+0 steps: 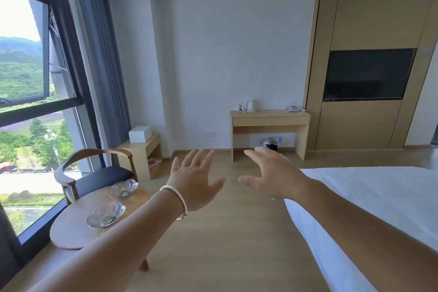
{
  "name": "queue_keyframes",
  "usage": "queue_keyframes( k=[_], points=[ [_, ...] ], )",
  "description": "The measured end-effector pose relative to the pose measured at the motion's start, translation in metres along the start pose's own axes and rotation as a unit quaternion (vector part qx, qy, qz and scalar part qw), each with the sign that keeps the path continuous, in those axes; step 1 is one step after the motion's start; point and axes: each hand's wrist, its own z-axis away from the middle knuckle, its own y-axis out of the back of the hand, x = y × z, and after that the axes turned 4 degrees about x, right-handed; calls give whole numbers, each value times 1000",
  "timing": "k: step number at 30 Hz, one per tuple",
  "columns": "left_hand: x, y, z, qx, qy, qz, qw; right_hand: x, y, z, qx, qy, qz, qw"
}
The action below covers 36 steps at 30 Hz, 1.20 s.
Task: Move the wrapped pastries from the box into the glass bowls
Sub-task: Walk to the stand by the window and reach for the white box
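Note:
Two empty petal-shaped glass bowls stand on a small round wooden table (71,232) at the lower left: a near bowl (105,214) and a far bowl (123,188). A white box (139,134) sits on a low wooden side unit by the curtain, farther back. No pastries show. My left hand (194,180), with a silver bangle on the wrist, is stretched out in mid-air above the floor, fingers spread and holding nothing. My right hand (272,173) is raised beside it, also spread and holding nothing. Both hands are to the right of the table.
A wooden armchair (94,173) with a dark seat stands behind the round table by the window. A white bed (379,197) fills the right side. A desk (270,121) with a kettle and phone stands at the far wall. Wooden floor lies between.

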Motion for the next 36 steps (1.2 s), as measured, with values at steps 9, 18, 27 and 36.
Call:
queue_keyframes(
  k=[9, 18, 27, 36],
  points=[
    [-48, -34, -112, 36, -28, -25, 999, 24, -33, -94, 30, -31, 18, 999],
    [-63, -92, -214, 25, -29, -7, 999, 82, -74, -190, 11, -50, 12, 999],
    [-50, -140, -336, 26, -12, -15, 999, 168, -87, -297, 21, -24, -6, 999],
    [-54, -191, -428, 17, 8, -4, 1000, 233, -118, -379, 4, -25, -24, 999]
  ],
)
